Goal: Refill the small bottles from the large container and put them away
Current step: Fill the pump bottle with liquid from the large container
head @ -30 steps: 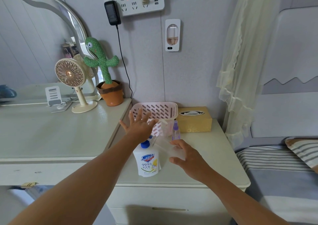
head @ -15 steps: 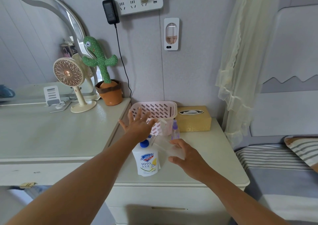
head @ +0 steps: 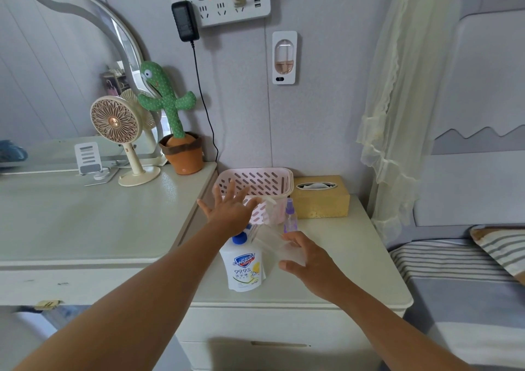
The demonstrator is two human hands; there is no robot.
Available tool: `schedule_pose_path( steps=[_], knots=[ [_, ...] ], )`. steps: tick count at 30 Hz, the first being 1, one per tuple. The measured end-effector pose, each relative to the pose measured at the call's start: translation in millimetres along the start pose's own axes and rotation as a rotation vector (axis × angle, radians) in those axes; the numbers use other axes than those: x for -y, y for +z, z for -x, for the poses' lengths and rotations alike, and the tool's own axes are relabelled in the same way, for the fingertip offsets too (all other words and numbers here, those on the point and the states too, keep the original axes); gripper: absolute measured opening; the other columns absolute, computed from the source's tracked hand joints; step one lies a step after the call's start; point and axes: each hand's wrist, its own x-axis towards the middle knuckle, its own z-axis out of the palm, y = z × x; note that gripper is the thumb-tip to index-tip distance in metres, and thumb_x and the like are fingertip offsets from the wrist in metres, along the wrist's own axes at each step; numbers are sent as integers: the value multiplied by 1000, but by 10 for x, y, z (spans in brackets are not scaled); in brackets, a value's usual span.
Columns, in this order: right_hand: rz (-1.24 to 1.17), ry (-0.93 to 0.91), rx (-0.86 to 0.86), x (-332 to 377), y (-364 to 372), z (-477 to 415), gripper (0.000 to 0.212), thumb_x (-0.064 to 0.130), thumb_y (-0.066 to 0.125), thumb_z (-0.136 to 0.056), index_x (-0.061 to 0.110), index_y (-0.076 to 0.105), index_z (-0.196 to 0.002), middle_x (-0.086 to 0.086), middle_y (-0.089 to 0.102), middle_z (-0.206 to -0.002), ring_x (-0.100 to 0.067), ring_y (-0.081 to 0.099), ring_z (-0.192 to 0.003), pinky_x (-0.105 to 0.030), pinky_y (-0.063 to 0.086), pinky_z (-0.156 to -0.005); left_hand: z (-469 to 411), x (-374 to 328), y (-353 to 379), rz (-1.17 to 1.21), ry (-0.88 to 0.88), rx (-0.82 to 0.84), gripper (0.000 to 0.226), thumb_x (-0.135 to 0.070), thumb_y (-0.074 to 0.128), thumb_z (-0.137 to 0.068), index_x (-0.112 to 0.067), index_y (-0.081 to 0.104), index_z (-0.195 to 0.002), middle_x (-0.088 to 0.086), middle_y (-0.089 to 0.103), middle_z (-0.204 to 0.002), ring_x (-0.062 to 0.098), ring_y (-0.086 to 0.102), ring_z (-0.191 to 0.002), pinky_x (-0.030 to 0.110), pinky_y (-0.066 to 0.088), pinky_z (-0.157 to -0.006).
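Note:
A white soap refill pouch (head: 245,268) with a blue cap stands near the front of the low cabinet (head: 355,262). My left hand (head: 230,213) hovers just behind and above the cap, fingers spread and holding nothing. A small purple spray bottle (head: 290,219) stands behind the pouch, beside a clear bottle with a white spray head (head: 270,210). A transparent object (head: 274,244), hard to make out, lies right of the pouch. My right hand (head: 311,260) is beside it with relaxed fingers; I cannot tell whether they touch it.
A pink slotted basket (head: 257,178) stands at the back against the wall, with a gold tissue box (head: 321,199) to its right. On the higher dresser to the left are a fan (head: 119,132) and a toy cactus (head: 176,123). A bed lies to the right.
Both hands stay almost where they were, fingers still spread. Only the view has shifted slightly.

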Motion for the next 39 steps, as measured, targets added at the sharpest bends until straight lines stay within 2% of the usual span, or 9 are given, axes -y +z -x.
schedule_pose_path(
  steps=[7, 11, 15, 21, 26, 33, 39],
  knots=[
    [-2, 7, 14, -17, 26, -16, 42, 28, 65, -86, 37, 43, -120, 22, 47, -110, 6, 46, -102, -2, 32, -78, -2, 14, 45, 4, -14, 15, 60, -66, 12, -93, -44, 8, -149, -7, -13, -159, 28, -23, -143, 68, -17, -102],
    [11, 17, 17, -15, 38, 5, 42, 29, 65, -85, 43, 40, -115, 26, 44, -107, 13, 45, -96, 1, 33, -72, 12, 3, 67, -13, -20, 28, 56, -59, 15, -96, -42, 8, -149, -5, -13, -160, 29, -23, -143, 69, -17, -102],
    [11, 11, 16, 10, 17, -2, 42, 31, 65, -85, 46, 38, -113, 29, 44, -107, 20, 42, -96, 0, 31, -74, -6, 8, 11, -1, -8, 12, 61, -67, 13, -93, -44, 9, -149, -7, -12, -159, 29, -22, -143, 68, -17, -102],
    [25, 4, 11, 5, 15, -22, 42, 33, 65, -85, 44, 39, -116, 26, 44, -109, 6, 45, -100, -2, 31, -76, -1, 16, 0, 23, -1, 11, 61, -68, 13, -92, -45, 9, -149, -7, -14, -159, 28, -23, -143, 68, -18, -102],
    [16, 27, 25, -37, 57, -9, 43, 31, 65, -85, 45, 38, -114, 24, 44, -109, 7, 47, -96, -4, 34, -76, 26, 10, 71, 20, -8, 37, 57, -60, 15, -96, -41, 8, -150, -6, -15, -159, 29, -25, -142, 69, -19, -100],
    [10, 13, 9, 5, 10, -9, 43, 33, 66, -84, 47, 38, -114, 25, 45, -110, 5, 46, -102, -5, 33, -79, 8, -7, -31, -9, 17, 6, 62, -68, 12, -92, -44, 9, -149, -6, -13, -159, 29, -21, -143, 69, -16, -105],
    [7, 19, 14, -32, 53, -5, 43, 30, 66, -84, 46, 39, -114, 23, 46, -108, 5, 48, -99, -7, 34, -79, 33, 14, 33, 24, 1, 14, 58, -64, 15, -95, -44, 10, -149, -7, -13, -159, 27, -23, -143, 67, -18, -102]
  ],
)
